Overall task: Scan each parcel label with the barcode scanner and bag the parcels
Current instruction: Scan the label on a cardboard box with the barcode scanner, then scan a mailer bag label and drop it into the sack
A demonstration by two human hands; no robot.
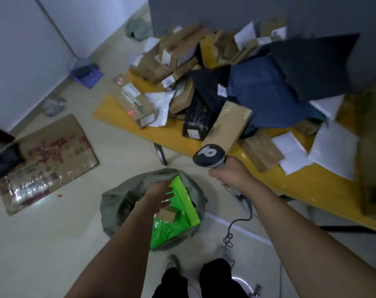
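Grey handheld barcode scanner (208,157) sits in our right grip (232,175), fingers curled round its handle. Our left grip (159,195) hangs spread, holding nothing, over the grey woven sack (118,196) on the floor; inside lie bright green wrapped parcels (182,196). Beyond, brown, black and blue parcels (204,82) heap the yellow counter (114,110).

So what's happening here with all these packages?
A person is sorting parcels. Their right hand grips a corded barcode scanner, while the left hand is open over a grey sack on the floor that holds green parcels. A big pile of parcels waits on the yellow table.
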